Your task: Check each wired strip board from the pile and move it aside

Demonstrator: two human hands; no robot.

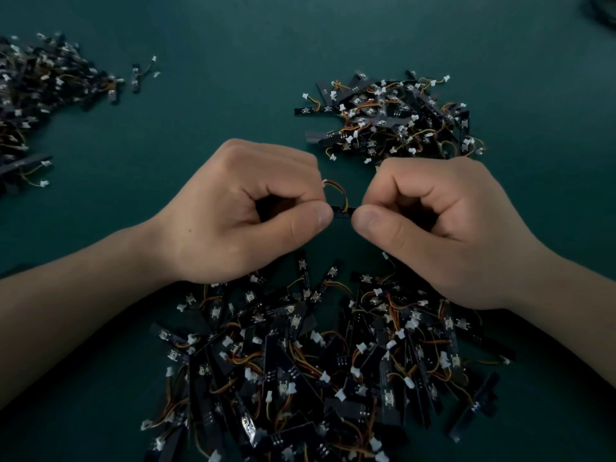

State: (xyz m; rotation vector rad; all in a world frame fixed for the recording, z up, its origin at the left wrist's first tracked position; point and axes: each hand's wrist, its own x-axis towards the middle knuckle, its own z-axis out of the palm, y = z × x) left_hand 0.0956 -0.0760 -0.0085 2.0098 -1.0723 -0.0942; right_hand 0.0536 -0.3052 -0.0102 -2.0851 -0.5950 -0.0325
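A small black strip board [342, 214] with a looped red, orange and yellow wire [336, 191] hangs between my two hands above the green table. My left hand [246, 211] pinches its left end between thumb and curled fingers. My right hand [430, 225] pinches its right end the same way. Most of the board is hidden by my fingers. Below my wrists lies the big pile of wired strip boards [320, 365], black with white plugs. A smaller heap of boards [393, 118] lies just beyond my right hand.
Another heap of wired boards [43, 95] spreads along the left edge, with a few stray boards [136, 76] beside it. The green table mat [216, 95] shows bare between the heaps. Something dark sits at the top right corner [603, 8].
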